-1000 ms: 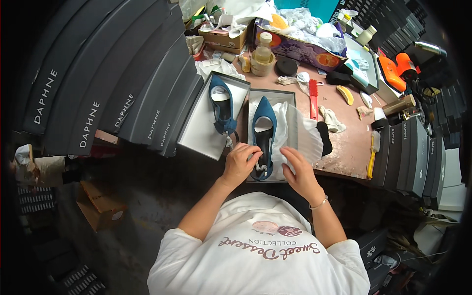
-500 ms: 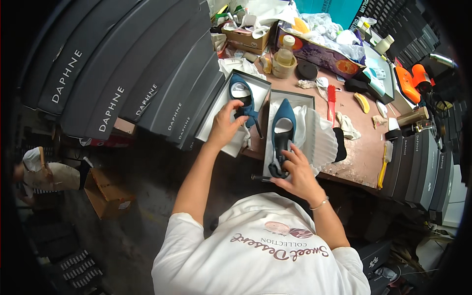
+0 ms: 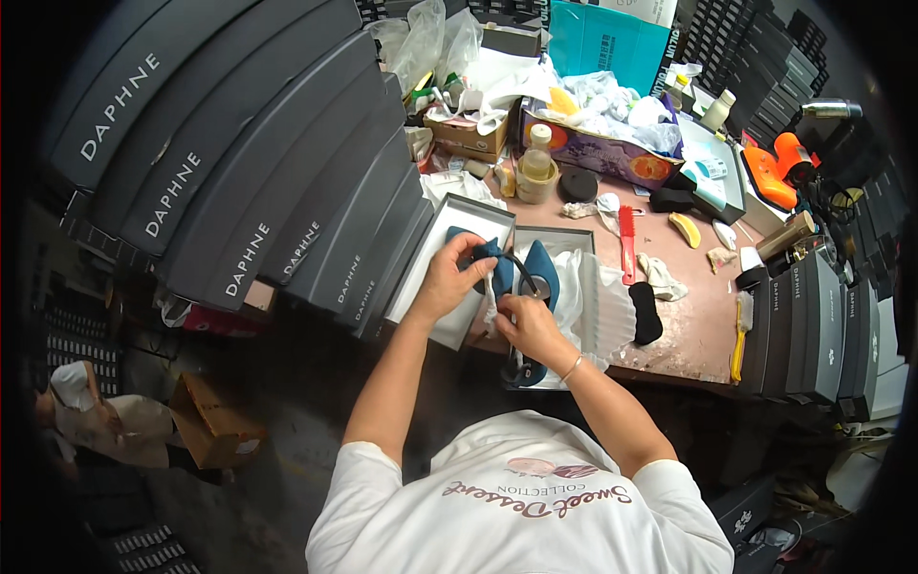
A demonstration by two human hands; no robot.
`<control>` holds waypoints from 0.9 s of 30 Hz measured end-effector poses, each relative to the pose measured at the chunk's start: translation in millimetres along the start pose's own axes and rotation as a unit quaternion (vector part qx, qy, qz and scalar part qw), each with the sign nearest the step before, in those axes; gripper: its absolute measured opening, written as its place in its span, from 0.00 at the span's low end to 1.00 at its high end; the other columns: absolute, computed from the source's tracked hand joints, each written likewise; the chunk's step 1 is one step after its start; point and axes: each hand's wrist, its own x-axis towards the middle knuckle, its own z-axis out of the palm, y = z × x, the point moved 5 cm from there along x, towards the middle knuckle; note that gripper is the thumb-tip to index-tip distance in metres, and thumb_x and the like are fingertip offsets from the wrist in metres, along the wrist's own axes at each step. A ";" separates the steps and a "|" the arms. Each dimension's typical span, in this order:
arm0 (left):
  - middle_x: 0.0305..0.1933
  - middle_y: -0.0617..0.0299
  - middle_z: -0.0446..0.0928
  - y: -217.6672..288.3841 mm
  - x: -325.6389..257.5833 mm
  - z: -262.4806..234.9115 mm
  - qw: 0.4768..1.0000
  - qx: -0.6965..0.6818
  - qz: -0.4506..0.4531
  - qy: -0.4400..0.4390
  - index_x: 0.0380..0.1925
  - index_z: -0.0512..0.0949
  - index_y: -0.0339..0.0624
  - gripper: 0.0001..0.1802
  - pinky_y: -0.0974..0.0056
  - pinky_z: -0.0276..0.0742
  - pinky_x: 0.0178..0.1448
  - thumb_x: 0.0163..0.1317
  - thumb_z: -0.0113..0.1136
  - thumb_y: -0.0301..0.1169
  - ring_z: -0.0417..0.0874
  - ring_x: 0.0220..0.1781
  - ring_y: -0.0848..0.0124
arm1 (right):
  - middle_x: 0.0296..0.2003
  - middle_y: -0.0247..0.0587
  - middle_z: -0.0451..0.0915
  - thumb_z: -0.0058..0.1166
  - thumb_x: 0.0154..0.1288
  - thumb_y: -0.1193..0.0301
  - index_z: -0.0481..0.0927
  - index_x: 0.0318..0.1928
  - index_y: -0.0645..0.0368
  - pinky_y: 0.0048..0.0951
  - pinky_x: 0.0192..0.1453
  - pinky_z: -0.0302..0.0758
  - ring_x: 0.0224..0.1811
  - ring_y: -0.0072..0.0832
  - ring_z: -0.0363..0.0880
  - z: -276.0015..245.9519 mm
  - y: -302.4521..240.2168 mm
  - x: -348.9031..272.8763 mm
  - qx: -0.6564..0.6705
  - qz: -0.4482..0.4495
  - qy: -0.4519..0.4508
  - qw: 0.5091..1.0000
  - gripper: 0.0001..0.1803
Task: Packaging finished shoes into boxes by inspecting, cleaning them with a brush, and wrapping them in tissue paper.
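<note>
My left hand (image 3: 448, 277) is closed round a blue shoe (image 3: 491, 260) with a bow and a thin dark strap, lifted over an open shoe box (image 3: 459, 330). Close beside it, my right hand (image 3: 531, 327) has its fingers pinched together at a narrow strip of white paper (image 3: 491, 304) hanging below the shoe. A second blue pointed shoe (image 3: 541, 268) lies in another open shoe box (image 3: 564, 232) just to the right, partly covered by my right hand and wrist. White tissue (image 3: 571, 301) lines that box.
Stacked dark shoe boxes (image 3: 287, 191) rise at the left; more boxes (image 3: 803, 316) stand at the right. On the table (image 3: 684, 330) are a red brush (image 3: 627, 244), a bottle (image 3: 537, 153), a black pad (image 3: 647, 314) and a yellow-handled brush (image 3: 740, 335). Another person (image 3: 105, 411) is at lower left.
My left hand has raised the left shoe and turned it. My right hand has left the heel end of the right shoe and moved up and left, beside my left hand.
</note>
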 end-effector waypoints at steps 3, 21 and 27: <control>0.37 0.68 0.76 -4.0 -9.6 -0.4 0.999 -0.040 -0.031 -0.018 0.41 0.75 0.38 0.12 0.71 0.73 0.48 0.60 0.65 0.28 0.75 0.41 0.79 | 0.25 0.51 0.80 0.57 0.59 0.70 0.79 0.33 0.65 0.41 0.36 0.75 0.28 0.49 0.79 -0.1 -18.5 -9.4 0.040 -0.011 -0.057 0.997 0.09; 0.45 0.52 0.76 -27.3 -100.2 11.2 0.946 0.282 0.091 0.133 0.45 0.75 0.37 0.18 0.57 0.74 0.51 0.54 0.66 0.26 0.78 0.47 0.54 | 0.56 0.63 0.71 0.70 0.48 0.54 0.60 0.65 0.72 0.42 0.64 0.68 0.60 0.56 0.69 16.2 -26.8 -1.3 -0.046 -0.131 -0.009 0.990 0.51; 0.48 0.57 0.76 -95.2 -145.1 -6.6 0.972 -0.006 -0.106 0.210 0.49 0.74 0.33 0.15 0.68 0.78 0.50 0.65 0.59 0.26 0.79 0.51 0.69 | 0.47 0.59 0.77 0.73 0.43 0.59 0.65 0.63 0.67 0.43 0.57 0.72 0.52 0.52 0.75 35.8 -6.3 23.4 -0.051 -0.126 -0.096 0.986 0.48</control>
